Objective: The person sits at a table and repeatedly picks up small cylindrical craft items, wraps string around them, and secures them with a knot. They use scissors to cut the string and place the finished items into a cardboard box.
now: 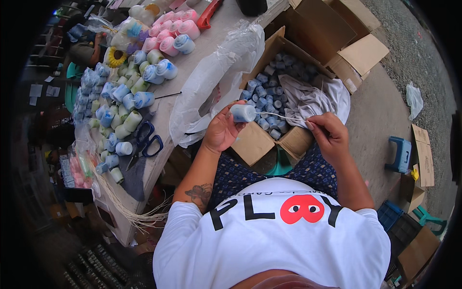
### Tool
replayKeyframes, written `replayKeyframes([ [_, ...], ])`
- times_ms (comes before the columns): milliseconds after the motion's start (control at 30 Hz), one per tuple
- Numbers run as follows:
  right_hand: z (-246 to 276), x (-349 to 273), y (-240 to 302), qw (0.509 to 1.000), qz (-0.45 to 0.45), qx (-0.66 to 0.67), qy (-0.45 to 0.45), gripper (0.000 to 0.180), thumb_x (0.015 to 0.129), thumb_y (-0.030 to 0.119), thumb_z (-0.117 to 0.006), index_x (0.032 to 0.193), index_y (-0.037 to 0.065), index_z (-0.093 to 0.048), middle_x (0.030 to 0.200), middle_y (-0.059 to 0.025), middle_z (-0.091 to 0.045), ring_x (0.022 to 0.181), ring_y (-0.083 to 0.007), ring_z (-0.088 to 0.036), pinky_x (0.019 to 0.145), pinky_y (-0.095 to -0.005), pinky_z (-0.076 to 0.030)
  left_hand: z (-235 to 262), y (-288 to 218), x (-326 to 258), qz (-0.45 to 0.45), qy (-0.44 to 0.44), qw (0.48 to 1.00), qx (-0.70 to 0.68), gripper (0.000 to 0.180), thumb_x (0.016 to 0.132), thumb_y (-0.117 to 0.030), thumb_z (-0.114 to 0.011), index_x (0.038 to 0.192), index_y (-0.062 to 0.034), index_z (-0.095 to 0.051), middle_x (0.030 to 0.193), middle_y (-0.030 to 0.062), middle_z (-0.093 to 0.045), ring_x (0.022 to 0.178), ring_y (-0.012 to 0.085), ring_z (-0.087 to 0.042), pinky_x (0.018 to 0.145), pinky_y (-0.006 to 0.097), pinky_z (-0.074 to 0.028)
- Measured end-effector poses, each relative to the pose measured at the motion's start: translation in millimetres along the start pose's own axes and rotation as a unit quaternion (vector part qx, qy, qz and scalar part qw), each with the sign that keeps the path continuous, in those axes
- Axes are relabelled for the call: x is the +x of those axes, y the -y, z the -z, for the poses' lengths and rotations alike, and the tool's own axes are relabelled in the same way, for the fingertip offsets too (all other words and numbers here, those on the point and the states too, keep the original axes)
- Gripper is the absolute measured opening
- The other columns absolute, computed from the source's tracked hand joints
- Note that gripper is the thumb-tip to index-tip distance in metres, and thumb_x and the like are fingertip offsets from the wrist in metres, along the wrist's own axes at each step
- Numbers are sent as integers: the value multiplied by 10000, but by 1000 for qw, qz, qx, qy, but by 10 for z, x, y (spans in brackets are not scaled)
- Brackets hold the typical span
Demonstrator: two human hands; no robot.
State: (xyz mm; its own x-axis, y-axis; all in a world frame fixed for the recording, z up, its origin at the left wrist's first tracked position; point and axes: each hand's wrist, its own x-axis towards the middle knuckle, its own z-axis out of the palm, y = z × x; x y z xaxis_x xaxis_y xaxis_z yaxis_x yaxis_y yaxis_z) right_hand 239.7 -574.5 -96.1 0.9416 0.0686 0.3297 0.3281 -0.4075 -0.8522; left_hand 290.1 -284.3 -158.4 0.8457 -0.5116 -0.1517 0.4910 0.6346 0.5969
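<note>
Candle (pixel 243 113) in left, wick (pixel 279 115) in right, the hands (pixel 222 129) (pixel 332 135) grip both; a cardboard box (pixel 252 143) holds blue candles (pixel 262 91) and cloth (pixel 305 96).

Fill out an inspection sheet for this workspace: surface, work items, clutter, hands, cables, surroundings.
Surface: table crowded with blue, green and pink cylinders.
Work items: pale blue-white cylinder with a white string running from its end.
Clutter: open scissors, clear plastic, loose pale strands.
Hands: left hand holds the cylinder; right hand pinches the string.
Cables: nothing seen.
Surroundings: open cardboard box of blue cylinders and cloth.
</note>
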Motion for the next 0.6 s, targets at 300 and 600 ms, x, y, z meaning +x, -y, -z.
replayKeyframes([
  [300,-6,-191,346,999,51,-11,12,118,791,20,-670,906,37,-651,696,-52,-536,589,-153,-490,521,-261,-372,-159,34,-292,-47,33,998,16,499,895,-236,-585,1294,10,-412,1230,117,-526,1112,202,-535,890,293,-473],
  [600,72,-274,391,999,11,-12,29,94,809,-11,-637,898,19,-647,744,-44,-546,686,-140,-517,602,-239,-386,-164,81,-316,-41,34,998,28,490,881,-202,-607,1282,4,-415,1266,118,-494,1136,220,-520,931,329,-456],
])
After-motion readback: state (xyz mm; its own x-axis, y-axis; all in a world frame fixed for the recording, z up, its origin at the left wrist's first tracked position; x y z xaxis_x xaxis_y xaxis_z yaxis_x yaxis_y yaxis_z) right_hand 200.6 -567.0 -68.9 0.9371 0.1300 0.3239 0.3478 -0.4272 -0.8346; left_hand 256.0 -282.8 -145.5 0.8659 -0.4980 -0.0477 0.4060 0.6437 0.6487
